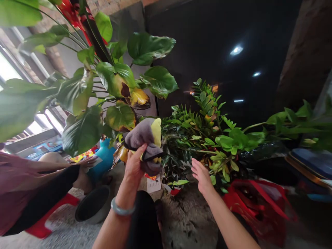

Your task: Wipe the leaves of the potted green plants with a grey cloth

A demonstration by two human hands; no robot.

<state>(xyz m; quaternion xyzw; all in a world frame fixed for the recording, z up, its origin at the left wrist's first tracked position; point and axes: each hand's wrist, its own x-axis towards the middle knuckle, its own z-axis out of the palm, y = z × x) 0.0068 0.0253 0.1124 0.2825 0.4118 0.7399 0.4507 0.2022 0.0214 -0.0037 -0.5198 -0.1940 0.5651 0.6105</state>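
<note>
My left hand (135, 165) grips a folded grey cloth (142, 134) with a yellow underside, thumb on top, in front of the big-leaved plant. A bracelet circles that wrist. To the right, my right hand (201, 175) is held out with its fingers stretched and nothing in them. It is nearest to the low bushy plant (192, 128), whose leaves spread just behind the fingertips; whether it touches any leaf I cannot tell. Above the cloth hang broad leaves (120, 116) of the tall plant, some yellow and browned.
At the left a person (23, 186) sits on a red stool (55, 216), beside a dark bucket (93, 204) and a blue vase (103, 157). A red bag (255, 202) stands at right. A dark glossy panel (197, 52) rises behind the plants.
</note>
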